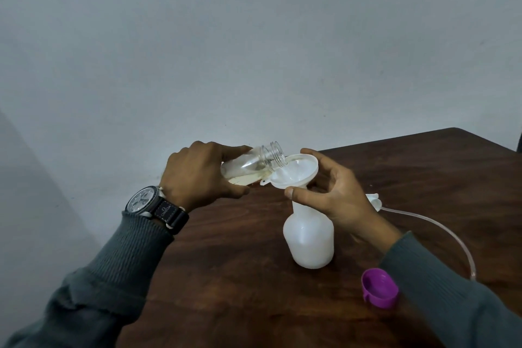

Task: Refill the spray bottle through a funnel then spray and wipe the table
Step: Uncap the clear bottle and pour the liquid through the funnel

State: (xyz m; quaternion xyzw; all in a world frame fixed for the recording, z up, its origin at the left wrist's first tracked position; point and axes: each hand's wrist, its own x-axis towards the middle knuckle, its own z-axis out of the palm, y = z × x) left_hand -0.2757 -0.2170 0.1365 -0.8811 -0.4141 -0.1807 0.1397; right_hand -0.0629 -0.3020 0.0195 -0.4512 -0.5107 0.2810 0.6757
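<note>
Nearest the viewer, two forearms in ribbed grey-green sleeves [124, 257] reach forward from the bottom corners over a dark brown wooden table [240, 277]. On the left wrist sits a wristwatch [156, 205] with a grey dial and a dark fabric strap. Above it, the left hand [197, 175] is wrapped around the body of a clear bottle [251, 165], holding it tipped nearly on its side so its open threaded mouth points right, over the rim of a white funnel [293, 173]. A little pale yellowish liquid pools along the lower side of the clear bottle. The funnel stands upright in the neck of a white translucent spray bottle [309, 237], which stands on the table about midway across. The right hand [336, 192] steadies the funnel, thumb at its near edge and fingers curled loosely around its far side, touching the rim. Just behind that hand, partly hidden, lies the white sprayer head [374, 200], detached from the spray bottle, and its thin clear tube [440, 227] curves away to the right and back toward the right sleeve. Near the bottom right, a purple cap [380, 287] rests on the table with its open side up, just beside the right forearm. A plain pale grey wall [254, 50] fills the upper half of the view.
</note>
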